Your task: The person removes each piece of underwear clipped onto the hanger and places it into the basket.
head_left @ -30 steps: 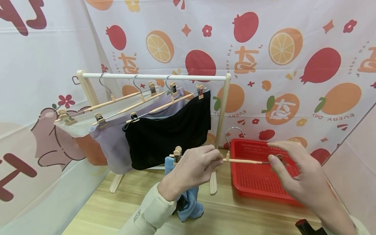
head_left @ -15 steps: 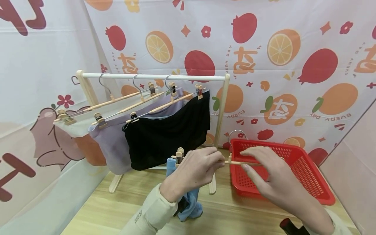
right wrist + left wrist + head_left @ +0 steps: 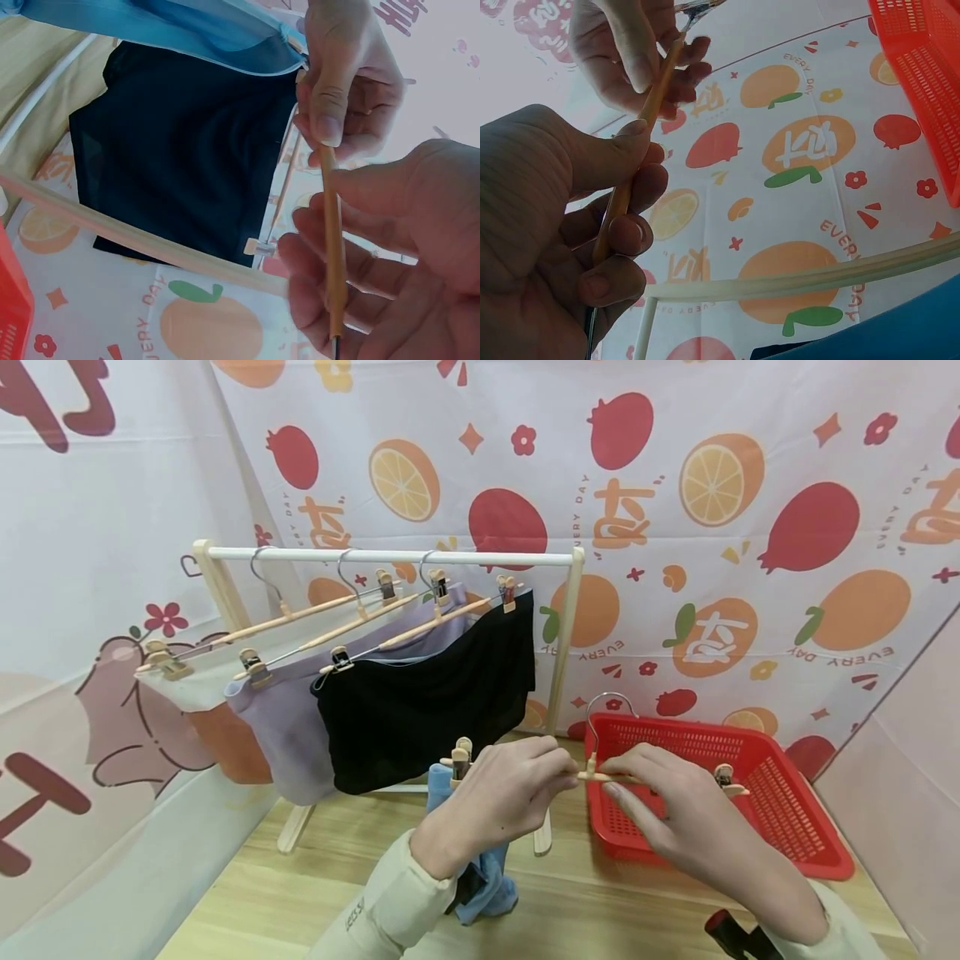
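My left hand (image 3: 502,789) grips the wooden bar of a clip hanger (image 3: 656,94), its fingers curled round it left of the metal hook. A light-blue garment (image 3: 489,881) hangs from the clip at the hanger's left end, partly hidden behind my left wrist. My right hand (image 3: 693,822) has its thumb and fingers around the bar just right of the hook, as the right wrist view shows too. Past that hand, the hanger's right clip (image 3: 723,777) holds nothing. The blue garment (image 3: 187,37) also appears at the top of the right wrist view.
A wooden rack (image 3: 390,557) stands at the left. On it hang black shorts (image 3: 435,702), a lilac garment (image 3: 292,735) and a white-and-orange one (image 3: 236,743) on clip hangers. A red plastic basket (image 3: 817,852) sits at the right on the wooden table (image 3: 570,910), behind my right hand.
My right hand has moved left from the hanger's right end to the bar beside the hook and closed on it. The right clip has come into view. My left hand stays nearly still.
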Demonstrator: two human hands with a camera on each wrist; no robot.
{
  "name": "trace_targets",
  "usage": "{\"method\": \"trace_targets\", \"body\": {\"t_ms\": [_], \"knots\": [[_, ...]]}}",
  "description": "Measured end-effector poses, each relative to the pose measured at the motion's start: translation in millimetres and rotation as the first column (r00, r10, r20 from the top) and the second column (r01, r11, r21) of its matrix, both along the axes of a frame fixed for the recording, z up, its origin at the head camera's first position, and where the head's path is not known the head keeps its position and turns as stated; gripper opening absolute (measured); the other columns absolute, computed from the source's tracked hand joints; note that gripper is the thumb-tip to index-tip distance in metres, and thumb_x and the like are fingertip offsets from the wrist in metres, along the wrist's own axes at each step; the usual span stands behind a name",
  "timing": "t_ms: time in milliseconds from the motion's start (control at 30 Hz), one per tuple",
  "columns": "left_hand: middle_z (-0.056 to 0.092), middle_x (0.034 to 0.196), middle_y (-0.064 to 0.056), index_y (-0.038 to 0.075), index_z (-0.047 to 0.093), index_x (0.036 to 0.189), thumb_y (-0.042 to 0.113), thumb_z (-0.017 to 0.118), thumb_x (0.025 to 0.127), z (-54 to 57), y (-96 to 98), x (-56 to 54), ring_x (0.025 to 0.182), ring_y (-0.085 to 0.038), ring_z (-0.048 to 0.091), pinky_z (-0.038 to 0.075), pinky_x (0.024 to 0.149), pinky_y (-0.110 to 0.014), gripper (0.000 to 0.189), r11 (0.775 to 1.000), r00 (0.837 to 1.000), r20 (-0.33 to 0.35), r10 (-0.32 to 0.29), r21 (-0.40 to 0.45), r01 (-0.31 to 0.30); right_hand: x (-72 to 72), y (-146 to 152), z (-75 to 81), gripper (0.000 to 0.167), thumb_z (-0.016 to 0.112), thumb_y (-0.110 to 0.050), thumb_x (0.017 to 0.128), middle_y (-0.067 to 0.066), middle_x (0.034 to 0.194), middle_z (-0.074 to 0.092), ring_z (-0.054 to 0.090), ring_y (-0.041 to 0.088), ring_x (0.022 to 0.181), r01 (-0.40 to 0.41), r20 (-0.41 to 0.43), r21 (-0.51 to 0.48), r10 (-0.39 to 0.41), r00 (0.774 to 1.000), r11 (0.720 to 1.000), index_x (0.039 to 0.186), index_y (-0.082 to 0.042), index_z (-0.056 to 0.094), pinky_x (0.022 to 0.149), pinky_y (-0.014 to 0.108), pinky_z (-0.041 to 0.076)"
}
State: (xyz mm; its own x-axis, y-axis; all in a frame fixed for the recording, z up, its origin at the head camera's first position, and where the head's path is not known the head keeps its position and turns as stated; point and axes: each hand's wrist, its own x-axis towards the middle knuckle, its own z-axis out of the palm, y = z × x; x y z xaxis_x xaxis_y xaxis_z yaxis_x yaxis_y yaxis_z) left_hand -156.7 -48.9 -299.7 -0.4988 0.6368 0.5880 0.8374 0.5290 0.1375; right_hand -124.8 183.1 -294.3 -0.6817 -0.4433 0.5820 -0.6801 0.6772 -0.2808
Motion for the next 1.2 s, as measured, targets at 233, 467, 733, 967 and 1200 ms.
{"method": "trace_targets", "body": {"t_ms": [233, 467, 733, 967, 1200], "knots": [[0.065, 0.082, 0.007, 0.017, 0.073, 0.098, 0.022, 0.073, 0.095, -0.2, 0.8, 0.9, 0.066, -0.003, 0.047, 0.034, 0.055, -0.004, 0.006, 1.0, 1.0, 0.0, -0.003, -0.008, 0.003, -3.6, 2, -3.5, 0.027, 0.084, -0.007, 0.081, -0.016, 0.087, 0.067, 0.047, -0.005, 0.068, -0.052, -0.026, -0.036, 0.051, 0.998, 0.998, 0.101, -0.022, 0.075, 0.056, 0.01, 0.04], [0.064, 0.082, 0.007, 0.017, 0.074, 0.099, 0.023, 0.072, 0.095, 0.3, 1.8, 2.0, 0.065, -0.003, 0.047, 0.033, 0.055, -0.004, 0.008, 1.0, 1.0, -0.023, -0.004, -0.008, 0.003, -4.5, 6, -5.8, 0.029, 0.083, -0.004, 0.081, -0.019, 0.088, 0.066, 0.048, -0.004, 0.068, -0.089, -0.032, -0.08, 0.087, 0.996, 0.993, 0.102, -0.023, 0.076, 0.056, 0.008, 0.039], [0.069, 0.092, 0.005, 0.017, 0.075, 0.101, 0.023, 0.077, 0.092, 9.2, -3.9, 8.1, 0.084, -0.008, 0.054, 0.047, 0.07, -0.012, 0.011, 0.999, 0.989, -0.142, 0.029, 0.029, -0.025, -4.0, 8, -6.1, 0.03, 0.083, 0.001, 0.08, -0.018, 0.088, 0.066, 0.05, -0.003, 0.068, -0.11, -0.047, -0.127, 0.105, 0.993, 0.986, 0.101, -0.02, 0.078, 0.055, 0.009, 0.039], [0.07, 0.103, 0.0, 0.011, 0.074, 0.105, 0.019, 0.072, 0.095, 22.5, -40.6, 3.8, 0.098, -0.016, 0.059, 0.05, 0.088, -0.031, 0.012, 0.958, 0.98, -0.143, 0.136, 0.27, -0.093, -2.2, 13, -5.8, 0.032, 0.083, 0.001, 0.079, -0.02, 0.089, 0.066, 0.05, -0.004, 0.066, -0.074, -0.038, -0.129, 0.07, 0.997, 0.989, 0.102, -0.02, 0.079, 0.053, 0.01, 0.039], [0.067, 0.092, 0.008, 0.016, 0.073, 0.101, 0.024, 0.064, 0.101, 13.4, -65.0, -5.7, 0.089, -0.008, 0.06, 0.052, 0.081, -0.03, 0.012, 0.93, 0.985, 0.086, 0.147, 0.328, -0.168, 1.6, 20, -6.1, 0.035, 0.085, 0.0, 0.078, -0.021, 0.088, 0.065, 0.051, -0.003, 0.067, -0.008, -0.024, -0.131, 0.005, 1.0, 0.991, 0.105, -0.021, 0.079, 0.053, 0.012, 0.041]]}}
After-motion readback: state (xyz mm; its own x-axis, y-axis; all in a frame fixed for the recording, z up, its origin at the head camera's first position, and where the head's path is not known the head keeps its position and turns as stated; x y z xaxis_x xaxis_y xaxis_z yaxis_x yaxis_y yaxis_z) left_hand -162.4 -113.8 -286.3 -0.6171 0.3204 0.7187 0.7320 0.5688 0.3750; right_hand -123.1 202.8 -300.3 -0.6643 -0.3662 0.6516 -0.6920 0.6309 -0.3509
